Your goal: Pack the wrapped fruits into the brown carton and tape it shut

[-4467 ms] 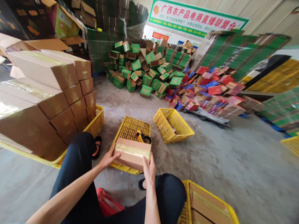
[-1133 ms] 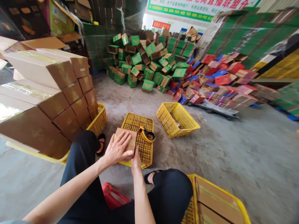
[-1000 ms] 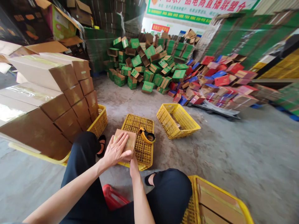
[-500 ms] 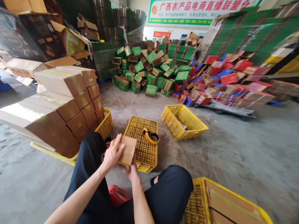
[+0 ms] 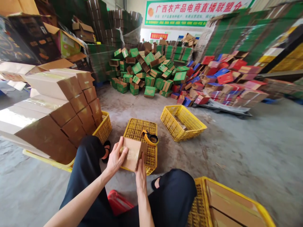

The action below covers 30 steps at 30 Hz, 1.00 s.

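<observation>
I hold a small brown cardboard box [image 5: 133, 154] between both hands, tilted on end over the near edge of an upturned yellow crate [image 5: 144, 143]. My left hand [image 5: 115, 157] grips its left side with fingers curled round the edge. My right hand [image 5: 141, 170] holds it from below and the right. A strip of clear tape shines on the box's face. A yellow tape dispenser [image 5: 149, 137] lies on the crate just beyond the box.
A stack of taped brown boxes [image 5: 54, 107] fills a yellow crate at my left. Another yellow crate [image 5: 181, 122] lies ahead on the concrete floor, and a crate with boxes [image 5: 227, 205] sits at my right knee. Green and red cartons [image 5: 170, 75] are heaped at the back.
The box was lying flat under my left palm on the crate; both hands have since lifted and turned it on end, bringing its taped face into view.
</observation>
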Tool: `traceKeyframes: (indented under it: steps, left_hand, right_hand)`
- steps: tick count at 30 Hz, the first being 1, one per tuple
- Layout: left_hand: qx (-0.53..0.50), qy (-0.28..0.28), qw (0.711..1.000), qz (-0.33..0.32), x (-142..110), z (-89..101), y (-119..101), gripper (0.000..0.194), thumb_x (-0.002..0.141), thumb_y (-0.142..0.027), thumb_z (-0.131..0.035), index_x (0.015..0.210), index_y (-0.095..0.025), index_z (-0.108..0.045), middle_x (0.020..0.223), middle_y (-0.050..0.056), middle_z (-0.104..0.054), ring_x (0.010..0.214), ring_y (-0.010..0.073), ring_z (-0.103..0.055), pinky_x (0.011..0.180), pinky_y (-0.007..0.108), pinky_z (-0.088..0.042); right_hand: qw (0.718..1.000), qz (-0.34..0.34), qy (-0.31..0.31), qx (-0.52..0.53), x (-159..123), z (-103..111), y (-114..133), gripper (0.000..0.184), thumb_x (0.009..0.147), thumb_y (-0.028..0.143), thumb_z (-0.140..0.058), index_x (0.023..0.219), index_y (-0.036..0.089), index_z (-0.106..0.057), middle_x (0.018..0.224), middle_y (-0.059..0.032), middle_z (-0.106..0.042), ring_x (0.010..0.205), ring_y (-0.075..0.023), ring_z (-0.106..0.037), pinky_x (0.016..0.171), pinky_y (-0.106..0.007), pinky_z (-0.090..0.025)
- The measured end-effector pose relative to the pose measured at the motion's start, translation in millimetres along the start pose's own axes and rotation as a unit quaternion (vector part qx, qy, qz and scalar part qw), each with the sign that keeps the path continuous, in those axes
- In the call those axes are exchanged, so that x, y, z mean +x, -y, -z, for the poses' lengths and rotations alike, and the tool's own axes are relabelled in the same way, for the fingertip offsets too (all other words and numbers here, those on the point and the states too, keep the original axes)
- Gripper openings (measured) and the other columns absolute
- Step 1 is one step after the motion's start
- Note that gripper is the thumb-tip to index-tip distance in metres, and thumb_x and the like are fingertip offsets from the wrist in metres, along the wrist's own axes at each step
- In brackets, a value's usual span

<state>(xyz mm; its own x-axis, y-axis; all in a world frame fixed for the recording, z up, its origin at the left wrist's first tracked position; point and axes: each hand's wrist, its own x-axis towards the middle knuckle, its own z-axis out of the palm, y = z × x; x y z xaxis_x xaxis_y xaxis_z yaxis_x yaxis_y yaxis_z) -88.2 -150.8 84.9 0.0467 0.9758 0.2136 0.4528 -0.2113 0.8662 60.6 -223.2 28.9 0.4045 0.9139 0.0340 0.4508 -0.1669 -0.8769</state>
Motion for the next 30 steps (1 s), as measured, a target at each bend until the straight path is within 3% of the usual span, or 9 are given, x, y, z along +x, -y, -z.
traceKeyframes:
  steps: [2,7,10,14,19,21,23,26,30]
  left_hand:
    - [-0.083,-0.002,0.996,0.036,3.6,-11.5,7.9,0.070,0.101,-0.052,-0.056,0.163,-0.024,-0.039,0.141,0.008,-0.065,0.131,0.0239,-0.062,0.114,0.036,-0.046]
    - [-0.226,0.038,0.967,0.114,13.9,-41.8,47.1,0.077,0.097,-0.062,-0.059,0.159,-0.017,-0.047,0.156,0.011,-0.055,0.150,0.0281,-0.045,0.125,0.041,-0.034]
    - [-0.204,0.046,0.967,0.147,34.9,-44.6,73.5,0.082,0.097,-0.068,-0.053,0.157,-0.013,-0.048,0.164,0.014,-0.043,0.154,0.0302,-0.039,0.129,0.043,-0.026]
    - [-0.187,0.112,0.962,0.164,60.4,-30.1,100.2,0.081,0.100,-0.074,-0.035,0.152,-0.015,-0.055,0.160,0.011,-0.050,0.154,0.0308,-0.038,0.129,0.046,-0.026]
    - [-0.092,0.140,0.977,0.128,47.0,-26.2,126.4,0.084,0.099,-0.073,-0.037,0.158,-0.014,-0.047,0.169,0.015,-0.033,0.160,0.0313,-0.025,0.131,0.047,-0.021]
    - [0.000,0.144,0.988,0.058,35.2,-31.7,132.8,0.082,0.101,-0.069,-0.037,0.160,-0.012,-0.042,0.171,0.018,-0.025,0.161,0.0320,-0.018,0.130,0.050,-0.021]
    - [0.087,0.144,0.985,-0.026,26.4,-36.8,135.7,0.075,0.105,-0.061,-0.034,0.160,-0.011,-0.040,0.172,0.019,-0.023,0.162,0.0335,-0.013,0.129,0.056,-0.024]
    - [0.179,0.141,0.970,-0.089,21.6,-39.2,136.8,0.064,0.109,-0.048,-0.029,0.161,-0.013,-0.039,0.171,0.019,-0.028,0.162,0.0349,-0.014,0.123,0.061,-0.032]
    - [0.175,0.156,0.967,-0.102,21.6,-34.3,141.5,0.060,0.109,-0.043,-0.031,0.164,-0.018,-0.036,0.170,0.018,-0.030,0.161,0.0326,-0.019,0.120,0.056,-0.039]
  right_hand:
    - [1.000,-0.027,0.007,0.005,-6.8,13.5,6.5,0.066,0.109,0.054,-0.026,0.165,0.020,-0.037,0.169,-0.0096,-0.037,0.159,-0.0277,-0.029,0.123,-0.043,-0.040]
    - [0.997,-0.046,0.033,-0.057,-24.2,21.9,18.7,0.064,0.105,0.052,-0.047,0.165,0.032,-0.034,0.173,-0.0121,-0.024,0.151,-0.0366,-0.044,0.110,-0.049,-0.052]
    - [0.992,-0.018,0.061,-0.109,-16.7,8.4,23.9,0.064,0.104,0.049,-0.052,0.164,0.036,-0.035,0.173,-0.0129,-0.025,0.147,-0.0371,-0.048,0.107,-0.050,-0.054]
    - [0.980,0.010,0.116,-0.159,6.3,-24.0,26.2,0.060,0.106,0.046,-0.048,0.162,0.025,-0.042,0.170,-0.0159,-0.031,0.147,-0.0330,-0.050,0.113,-0.046,-0.050]
    - [0.955,0.049,0.149,-0.251,13.7,-55.1,18.8,0.064,0.104,0.036,-0.049,0.160,0.007,-0.042,0.170,-0.0227,-0.027,0.144,-0.0347,-0.053,0.111,-0.041,-0.053]
    - [0.941,0.050,0.166,-0.292,12.7,-52.9,17.7,0.064,0.104,0.031,-0.047,0.162,0.009,-0.038,0.171,-0.0210,-0.023,0.133,-0.0359,-0.064,0.103,-0.043,-0.058]
    - [0.927,0.048,0.178,-0.326,15.5,-45.5,21.3,0.058,0.105,0.028,-0.042,0.159,0.009,-0.045,0.169,-0.0207,-0.033,0.126,-0.0358,-0.069,0.101,-0.044,-0.058]
    - [0.923,0.082,0.160,-0.340,28.3,-41.4,34.0,0.053,0.108,0.035,-0.037,0.148,0.009,-0.060,0.155,-0.0224,-0.055,0.140,-0.0368,-0.057,0.115,-0.049,-0.046]
    - [0.928,0.123,0.196,-0.291,47.3,-64.6,51.3,0.063,0.109,0.047,-0.037,0.157,0.007,-0.048,0.160,-0.0207,-0.049,0.154,-0.0360,-0.039,0.124,-0.056,-0.031]
